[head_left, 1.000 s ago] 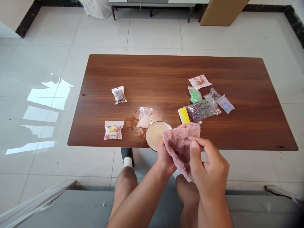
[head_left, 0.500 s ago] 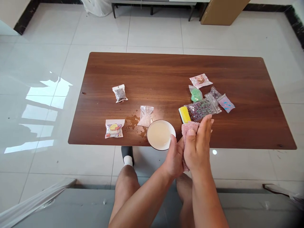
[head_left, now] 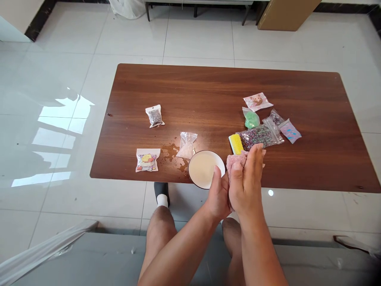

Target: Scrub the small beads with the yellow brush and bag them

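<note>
A pink towel (head_left: 236,160) is pressed between my two hands in front of the table's near edge. My left hand (head_left: 218,193) lies under and beside it, thumb up by the bowl. My right hand (head_left: 246,178) lies flat over the towel, fingers stretched forward. Only the towel's top corner shows. A white bowl (head_left: 205,169) of pale liquid sits at the table's near edge, just left of my hands.
The brown wooden table (head_left: 208,91) carries a spill (head_left: 171,151), a clear bag of pink powder (head_left: 186,145), a cartoon packet (head_left: 147,159), a small dark-bead bag (head_left: 154,116), and a cluster of bead bags with a yellow brush (head_left: 236,143) at right. My bare knees show below.
The towel was spread open between my hands a second ago; it is now squeezed flat between my palms. The view has shifted slightly left.
</note>
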Demonstrator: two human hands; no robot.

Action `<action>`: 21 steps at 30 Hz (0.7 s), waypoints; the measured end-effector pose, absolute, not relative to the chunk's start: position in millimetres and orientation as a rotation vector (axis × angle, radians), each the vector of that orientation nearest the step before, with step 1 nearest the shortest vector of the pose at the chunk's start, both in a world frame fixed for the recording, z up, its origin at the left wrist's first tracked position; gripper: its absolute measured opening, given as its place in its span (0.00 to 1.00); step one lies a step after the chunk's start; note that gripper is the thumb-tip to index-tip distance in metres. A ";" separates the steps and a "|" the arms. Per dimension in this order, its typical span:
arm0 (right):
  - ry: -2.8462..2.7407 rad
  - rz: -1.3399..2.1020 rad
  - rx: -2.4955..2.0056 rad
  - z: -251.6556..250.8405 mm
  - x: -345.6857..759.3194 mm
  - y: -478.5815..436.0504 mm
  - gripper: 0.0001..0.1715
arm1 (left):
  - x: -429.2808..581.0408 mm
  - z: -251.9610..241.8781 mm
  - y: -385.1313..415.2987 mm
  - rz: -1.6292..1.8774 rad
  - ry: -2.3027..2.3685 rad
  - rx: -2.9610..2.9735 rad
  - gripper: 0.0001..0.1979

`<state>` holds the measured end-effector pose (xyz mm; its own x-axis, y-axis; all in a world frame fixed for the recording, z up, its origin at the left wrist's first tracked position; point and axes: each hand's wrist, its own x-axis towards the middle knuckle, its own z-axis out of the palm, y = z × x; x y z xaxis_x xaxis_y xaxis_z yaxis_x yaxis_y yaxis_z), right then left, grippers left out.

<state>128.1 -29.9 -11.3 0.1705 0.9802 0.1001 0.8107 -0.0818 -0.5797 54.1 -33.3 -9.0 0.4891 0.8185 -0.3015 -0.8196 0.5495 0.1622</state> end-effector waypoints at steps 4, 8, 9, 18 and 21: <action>-1.753 0.397 -1.900 -11.9 117.7 -35.1 0.43 | 48.9 -13.0 -31.6 0.994 0.386 -0.077 0.39; -1.745 0.418 -1.916 -15.1 120.4 -31.6 0.43 | 51.0 -12.2 -32.1 0.998 0.409 -0.095 0.38; -1.735 0.428 -1.926 -15.5 122.4 -30.0 0.43 | 51.9 -11.3 -32.2 0.994 0.407 -0.081 0.37; -1.775 0.403 -1.939 -16.2 116.6 -32.2 0.45 | 50.0 -10.3 -28.1 1.031 0.352 -0.013 0.37; -1.746 0.430 -1.940 -17.3 118.7 -28.1 0.41 | 52.3 -8.7 -27.4 1.053 0.393 -0.031 0.36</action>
